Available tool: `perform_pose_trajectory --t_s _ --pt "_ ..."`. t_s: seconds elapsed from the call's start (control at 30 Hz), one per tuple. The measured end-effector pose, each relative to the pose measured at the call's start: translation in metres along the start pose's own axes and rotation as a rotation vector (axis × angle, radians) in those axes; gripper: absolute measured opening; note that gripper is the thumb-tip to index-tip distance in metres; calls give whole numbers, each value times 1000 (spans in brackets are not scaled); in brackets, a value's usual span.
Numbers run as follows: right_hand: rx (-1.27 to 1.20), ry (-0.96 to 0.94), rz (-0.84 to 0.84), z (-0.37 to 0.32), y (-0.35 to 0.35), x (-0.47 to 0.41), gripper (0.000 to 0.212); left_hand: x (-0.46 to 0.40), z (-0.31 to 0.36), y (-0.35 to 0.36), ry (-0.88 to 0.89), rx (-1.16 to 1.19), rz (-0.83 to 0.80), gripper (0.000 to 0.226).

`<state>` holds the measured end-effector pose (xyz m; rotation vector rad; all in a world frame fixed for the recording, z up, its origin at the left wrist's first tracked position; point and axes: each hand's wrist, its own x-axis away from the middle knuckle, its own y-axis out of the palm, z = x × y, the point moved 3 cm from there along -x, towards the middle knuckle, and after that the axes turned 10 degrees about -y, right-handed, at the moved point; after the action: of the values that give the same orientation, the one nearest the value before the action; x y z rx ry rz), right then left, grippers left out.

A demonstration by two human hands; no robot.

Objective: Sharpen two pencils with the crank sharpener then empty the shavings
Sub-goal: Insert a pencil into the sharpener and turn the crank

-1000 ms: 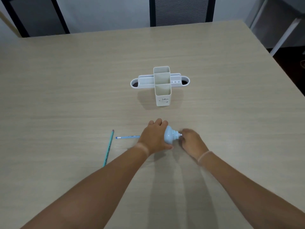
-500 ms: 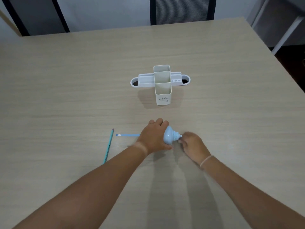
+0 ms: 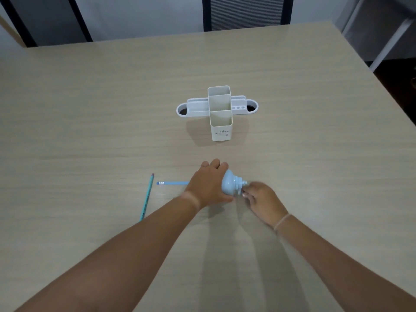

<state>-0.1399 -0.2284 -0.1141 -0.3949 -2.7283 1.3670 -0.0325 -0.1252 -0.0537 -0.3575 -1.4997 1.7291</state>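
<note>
A pale blue crank sharpener (image 3: 230, 184) lies on the table in front of me. My left hand (image 3: 208, 182) is clasped over its body. A light blue pencil (image 3: 172, 183) sticks out leftward from under that hand, its far end toward the sharpener hidden. My right hand (image 3: 262, 202) pinches the small crank at the sharpener's right end; the crank itself is mostly covered by my fingers. A second, teal pencil (image 3: 146, 198) lies loose on the table further left, pointing away from me.
A white desk organiser (image 3: 219, 122) with two tall compartments and low side trays stands behind the sharpener, mid-table. A dark chair back (image 3: 246, 12) sits at the far edge. The table's right edge (image 3: 382, 86) runs diagonally.
My right hand has shifted slightly down and right at the crank, wrist turning. The left hand, sharpener and both pencils have stayed in place.
</note>
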Motion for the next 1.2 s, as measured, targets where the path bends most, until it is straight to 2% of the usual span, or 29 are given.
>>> perform_pose_trajectory --t_s 0.1,0.17,0.23,0.27,0.37,0.5,0.6,0.73,0.77,0.83,0.93,1.1,1.2 --pt "-78 -133 129 -27 -19 33 36 -1 -1 0 9 -3 -9 69" --pt "-72 -204 249 -34 -38 18 32 -1 -2 0 2 8 -6 70" --pt "-51 -192 307 -31 -49 -10 29 -3 -3 0 1 11 2 69" --pt "-49 -159 308 -23 -48 -26 26 -3 -3 0 4 4 3 69" --pt "-55 14 149 1 -26 -48 20 -2 -3 2 6 7 2 70" --pt "-40 -52 74 2 4 -4 37 -2 -2 0 -6 3 -4 70" --pt "-90 -132 158 -24 -13 30 33 -2 -3 0 -7 4 -5 69" --pt "-52 -208 315 -32 -45 -8 32 -4 -5 1 11 4 9 68" --pt "-45 -182 316 -24 -45 -25 33 -3 -5 1 17 2 15 69" --pt "-57 -60 205 -7 -35 -47 28 -4 -4 2 19 3 13 71" --pt "32 13 70 2 -5 -33 21 -4 -4 2 12 3 26 69" --pt "-45 -167 170 -23 -11 32 28 -3 -5 3 7 10 17 69" --pt "-59 -217 277 -35 -38 14 30 -5 -5 3 12 -12 24 69"
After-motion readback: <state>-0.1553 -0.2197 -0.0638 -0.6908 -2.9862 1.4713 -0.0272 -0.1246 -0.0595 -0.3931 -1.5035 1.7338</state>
